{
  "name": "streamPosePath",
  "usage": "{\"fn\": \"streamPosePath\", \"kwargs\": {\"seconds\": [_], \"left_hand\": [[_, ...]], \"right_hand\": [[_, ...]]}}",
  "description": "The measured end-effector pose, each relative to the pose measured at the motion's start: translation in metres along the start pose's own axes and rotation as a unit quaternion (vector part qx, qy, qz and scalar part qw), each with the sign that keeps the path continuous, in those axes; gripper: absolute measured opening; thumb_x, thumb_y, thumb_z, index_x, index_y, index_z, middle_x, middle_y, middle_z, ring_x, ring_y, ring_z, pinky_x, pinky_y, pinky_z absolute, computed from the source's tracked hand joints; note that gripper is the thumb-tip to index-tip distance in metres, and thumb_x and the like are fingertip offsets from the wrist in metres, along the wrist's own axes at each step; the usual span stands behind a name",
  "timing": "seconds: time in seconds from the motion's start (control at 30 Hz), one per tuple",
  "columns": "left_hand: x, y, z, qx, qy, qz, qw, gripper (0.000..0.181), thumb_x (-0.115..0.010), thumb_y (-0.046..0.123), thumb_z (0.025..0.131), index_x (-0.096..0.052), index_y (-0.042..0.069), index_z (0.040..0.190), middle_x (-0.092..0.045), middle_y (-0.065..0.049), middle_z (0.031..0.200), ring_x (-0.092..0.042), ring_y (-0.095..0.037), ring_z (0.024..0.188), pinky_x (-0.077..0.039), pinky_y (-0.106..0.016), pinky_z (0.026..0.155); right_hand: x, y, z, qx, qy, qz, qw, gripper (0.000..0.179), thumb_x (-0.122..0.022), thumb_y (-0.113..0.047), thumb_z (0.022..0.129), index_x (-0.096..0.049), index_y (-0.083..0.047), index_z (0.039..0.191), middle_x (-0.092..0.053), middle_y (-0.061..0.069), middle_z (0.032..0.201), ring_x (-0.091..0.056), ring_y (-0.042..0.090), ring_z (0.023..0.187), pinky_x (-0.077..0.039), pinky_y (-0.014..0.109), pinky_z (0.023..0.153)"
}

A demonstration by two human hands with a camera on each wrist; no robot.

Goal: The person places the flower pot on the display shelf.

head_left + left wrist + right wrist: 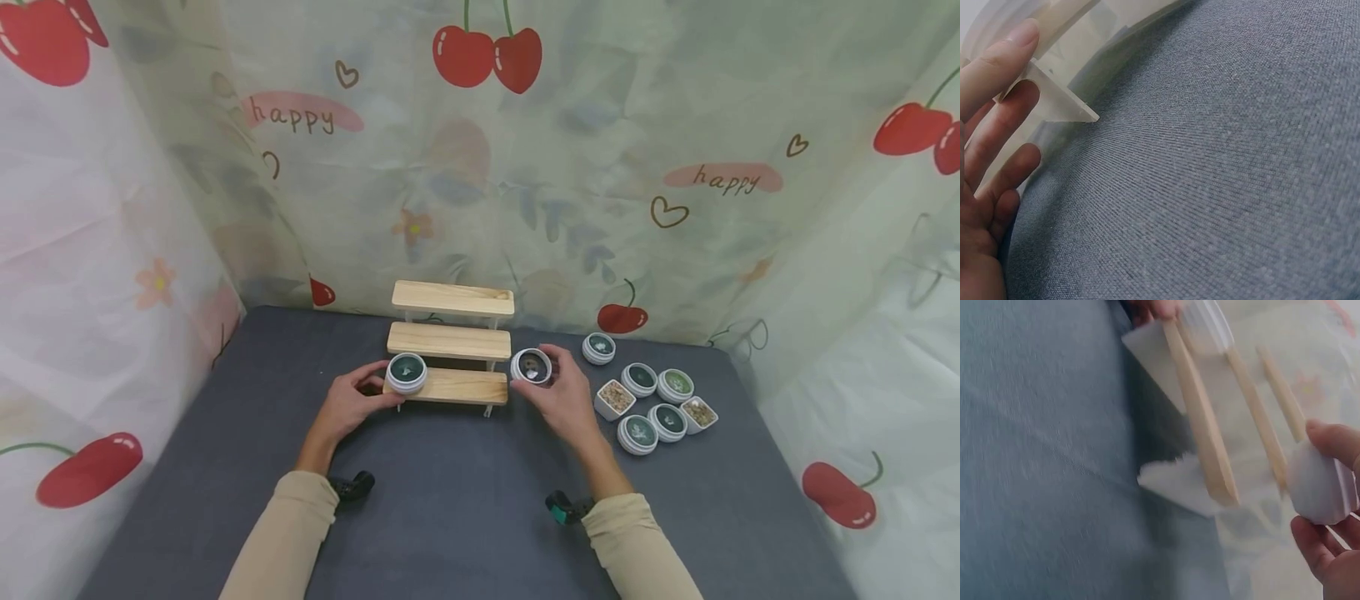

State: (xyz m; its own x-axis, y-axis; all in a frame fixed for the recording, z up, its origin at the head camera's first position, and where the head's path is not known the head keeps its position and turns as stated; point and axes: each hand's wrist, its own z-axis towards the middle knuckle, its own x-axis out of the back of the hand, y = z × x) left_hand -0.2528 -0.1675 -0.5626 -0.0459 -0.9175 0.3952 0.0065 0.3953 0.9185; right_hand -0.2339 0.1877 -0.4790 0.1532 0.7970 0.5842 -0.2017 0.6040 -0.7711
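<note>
Left hand (352,400): thumb and fingers curled about the green jar (407,372), which stood over the left end of the rack's lowest board (465,386). Whether the jar bore on the board could not be told. Right hand (562,392): thumb and fingers spread to the jar's width, gripping the dark jar (532,367) just right of the rack, beside the right ends of the lowest and middle boards; contact with the wood unclear.

Surroundings: the rack had three pale wooden boards in steps, the middle board (450,340) and top board (453,297) rising toward the far side, on whitish legs (1063,103). The left jar and fingertips hid the lowest board's left end. Right of the right hand lay a group of five round jars, namely a far jar (598,348), a bright green jar (676,385) and three others, with two square dishes (615,399) of granules among them. The nearest dish edge was close to the right forearm. A dark band was on each wrist. All stood on a dark grey cloth (450,500), before a curtain (480,192) of cherries, hearts and flowers.

Writing: "happy" read twice on the curtain, on pink patches, left and right. Marks on the jar tops were too small to read.
</note>
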Motion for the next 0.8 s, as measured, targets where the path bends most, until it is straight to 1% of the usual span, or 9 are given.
{"fn": "streamPosePath", "kwargs": {"seconds": [0.1, 0.2, 0.27, 0.37, 0.43, 0.53, 0.67, 0.8], "left_hand": [[0.001, 0.0, -0.001, 0.0, -0.002, 0.002, 1.0, 0.079, -0.091, 0.044, 0.073, -0.06, 0.02, 0.142, -0.076, -0.004, 0.101, -0.064, -0.015, 0.097, -0.042, -0.035, 0.096], [0.002, 0.001, -0.001, 0.001, -0.007, 0.005, 1.0, 0.081, -0.091, 0.045, 0.073, -0.059, 0.02, 0.143, -0.076, -0.004, 0.102, -0.064, -0.015, 0.099, -0.041, -0.037, 0.098], [0.002, 0.002, -0.001, 0.001, -0.01, 0.009, 0.9999, 0.081, -0.09, 0.047, 0.074, -0.058, 0.02, 0.143, -0.076, -0.003, 0.103, -0.064, -0.015, 0.1, -0.041, -0.037, 0.099], [0.002, 0.002, -0.001, 0.002, -0.013, 0.009, 0.9999, 0.082, -0.09, 0.046, 0.074, -0.057, 0.02, 0.144, -0.076, -0.004, 0.104, -0.063, -0.016, 0.101, -0.04, -0.039, 0.1], [0.002, 0.002, -0.001, 0.002, -0.012, 0.011, 0.9999, 0.082, -0.09, 0.045, 0.074, -0.057, 0.019, 0.144, -0.076, -0.005, 0.104, -0.063, -0.017, 0.101, -0.04, -0.039, 0.1], [0.002, 0.001, -0.001, 0.003, -0.011, 0.015, 0.9998, 0.082, -0.09, 0.045, 0.075, -0.057, 0.019, 0.144, -0.076, -0.004, 0.104, -0.063, -0.017, 0.101, -0.04, -0.038, 0.1], [0.001, 0.001, -0.001, 0.004, -0.008, 0.015, 0.9999, 0.081, -0.09, 0.045, 0.074, -0.058, 0.019, 0.143, -0.077, -0.004, 0.103, -0.064, -0.015, 0.099, -0.041, -0.036, 0.098], [0.002, 0.0, 0.0, -0.003, -0.003, 0.012, 0.9999, 0.078, -0.091, 0.044, 0.074, -0.059, 0.018, 0.142, -0.077, -0.005, 0.102, -0.064, -0.012, 0.096, -0.041, -0.034, 0.095]], "right_hand": [[-0.013, -0.01, 0.0, 0.02, -0.006, 0.034, 0.9992, 0.072, -0.091, -0.022, 0.077, -0.055, -0.006, 0.138, -0.063, 0.013, 0.124, -0.066, 0.025, 0.109, -0.053, 0.03, 0.085], [-0.028, -0.016, 0.0, 0.042, -0.011, 0.058, 0.9974, 0.07, -0.091, -0.021, 0.078, -0.057, -0.007, 0.138, -0.056, 0.014, 0.125, -0.064, 0.026, 0.11, -0.055, 0.032, 0.089], [-0.038, -0.019, 0.0, 0.046, -0.015, 0.083, 0.9953, 0.071, -0.091, -0.019, 0.077, -0.057, -0.007, 0.138, -0.053, 0.014, 0.126, -0.064, 0.026, 0.111, -0.056, 0.035, 0.091], [-0.056, -0.02, -0.002, 0.045, -0.024, 0.123, 0.9911, 0.071, -0.091, -0.018, 0.076, -0.057, -0.007, 0.137, -0.055, 0.013, 0.125, -0.066, 0.026, 0.11, -0.056, 0.033, 0.091], [-0.067, -0.02, -0.002, 0.047, -0.028, 0.14, 0.9886, 0.07, -0.092, -0.017, 0.076, -0.058, -0.007, 0.136, -0.058, 0.012, 0.124, -0.067, 0.026, 0.11, -0.057, 0.03, 0.09], [-0.082, -0.018, -0.002, 0.06, -0.029, 0.144, 0.9873, 0.067, -0.092, -0.018, 0.075, -0.061, -0.01, 0.133, -0.057, 0.011, 0.123, -0.066, 0.023, 0.109, -0.056, 0.026, 0.089], [-0.096, -0.017, -0.004, 0.075, -0.019, 0.13, 0.9885, 0.067, -0.093, -0.022, 0.074, -0.063, -0.014, 0.134, -0.054, 0.011, 0.119, -0.065, 0.021, 0.107, -0.055, 0.027, 0.087], [-0.103, -0.016, -0.004, 0.073, -0.018, 0.117, 0.9903, 0.066, -0.093, -0.025, 0.075, -0.063, -0.016, 0.134, -0.055, 0.01, 0.119, -0.065, 0.02, 0.106, -0.056, 0.031, 0.087]]}}
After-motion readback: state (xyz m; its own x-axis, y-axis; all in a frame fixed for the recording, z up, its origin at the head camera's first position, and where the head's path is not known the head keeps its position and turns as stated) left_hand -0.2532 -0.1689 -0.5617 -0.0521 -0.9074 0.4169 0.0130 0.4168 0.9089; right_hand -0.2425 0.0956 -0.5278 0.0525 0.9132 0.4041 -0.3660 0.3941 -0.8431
